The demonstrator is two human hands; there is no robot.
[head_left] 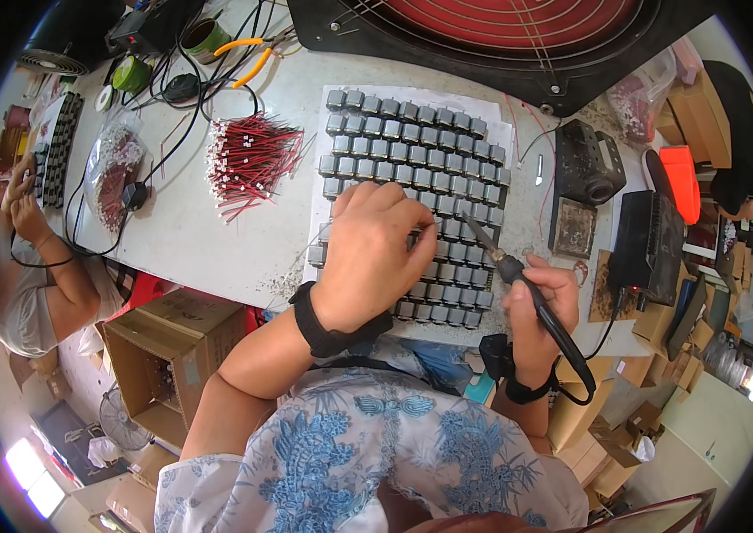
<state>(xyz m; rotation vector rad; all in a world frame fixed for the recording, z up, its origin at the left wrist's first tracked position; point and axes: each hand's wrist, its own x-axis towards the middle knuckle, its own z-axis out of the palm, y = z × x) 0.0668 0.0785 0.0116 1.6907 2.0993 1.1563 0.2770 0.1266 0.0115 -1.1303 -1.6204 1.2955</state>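
Rows of small grey metal motors (430, 147) stand close together on a white sheet on the table. Over the middle rows, my left hand (381, 231) is closed, its thumb and forefinger brought together; what they hold, if anything, is hidden. My right hand (541, 315) grips a soldering iron (518, 275) with a black handle and cord. The iron's thin tip points up and left, over the motors just right of my left hand. I cannot tell whether it touches one. Left of the sheet lies a pile of red wires with white connectors (247, 160).
A large black-framed fan (447, 44) sits at the far edge. A soldering station (647, 244), a dark metal block (585, 164) and an orange holder (678, 182) are on the right. Orange-handled pliers (252, 62) and a bagged heap (114, 164) lie left, where another person (47, 258) works.
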